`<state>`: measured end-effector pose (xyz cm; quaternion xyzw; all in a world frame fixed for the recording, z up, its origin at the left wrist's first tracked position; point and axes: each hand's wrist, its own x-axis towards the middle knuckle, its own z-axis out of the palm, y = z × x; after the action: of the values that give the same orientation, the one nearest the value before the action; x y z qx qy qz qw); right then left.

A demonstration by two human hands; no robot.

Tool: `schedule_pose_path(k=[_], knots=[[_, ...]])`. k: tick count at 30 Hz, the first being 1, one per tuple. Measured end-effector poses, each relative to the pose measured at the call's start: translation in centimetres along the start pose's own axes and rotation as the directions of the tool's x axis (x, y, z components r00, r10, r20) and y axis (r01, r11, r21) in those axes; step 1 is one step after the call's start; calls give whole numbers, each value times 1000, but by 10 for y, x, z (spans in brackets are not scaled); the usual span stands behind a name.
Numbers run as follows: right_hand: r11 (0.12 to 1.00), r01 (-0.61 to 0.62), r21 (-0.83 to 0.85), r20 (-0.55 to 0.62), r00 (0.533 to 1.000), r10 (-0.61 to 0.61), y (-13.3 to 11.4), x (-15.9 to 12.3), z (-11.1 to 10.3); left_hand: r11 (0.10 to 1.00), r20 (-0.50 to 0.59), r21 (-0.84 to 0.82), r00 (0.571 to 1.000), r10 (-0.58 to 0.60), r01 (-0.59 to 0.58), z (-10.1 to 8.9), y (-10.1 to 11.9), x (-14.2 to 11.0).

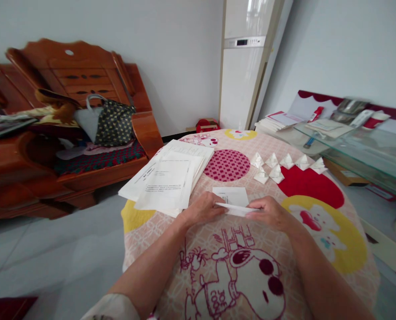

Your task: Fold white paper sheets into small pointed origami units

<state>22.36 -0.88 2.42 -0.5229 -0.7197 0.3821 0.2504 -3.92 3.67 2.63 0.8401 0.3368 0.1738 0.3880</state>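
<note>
My left hand [206,207] and my right hand [267,211] grip the two ends of a folded paper [236,210], held low over the round table. Fingers of both hands are closed on it. Just behind, a printed sheet of paper [238,194] lies on the cloth, partly hidden by the folded one. A stack of printed sheets [168,182] spreads out beyond my left hand. Several folded paper pyramids [287,161] stand in two rows past my right hand.
A patterned tablecloth [171,249] covers the table. To the right stands a glass-topped table [367,155] with papers, a red bottle [315,114] and a metal pot [349,109]. A wooden sofa [85,80] holding bags [114,122] is at the left, and a white air conditioner [241,80] behind.
</note>
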Motion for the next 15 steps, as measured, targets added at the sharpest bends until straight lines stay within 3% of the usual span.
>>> schedule_pose_path(k=[3,7,11,15], knots=[[992,-50,114,79,996,41,3,0,1,992,120,-121,993,-14,29,2,-2,0],[975,-111,193,60,993,101,5,4,9,943,222,-310,973,-56,125,4,-14,0],[952,-185,243,27,982,184,5,7,13,885,185,-388,962,-198,257,5,-25,2],[931,-211,298,-8,975,224,6,9,13,857,107,-333,919,-379,393,4,-26,5]])
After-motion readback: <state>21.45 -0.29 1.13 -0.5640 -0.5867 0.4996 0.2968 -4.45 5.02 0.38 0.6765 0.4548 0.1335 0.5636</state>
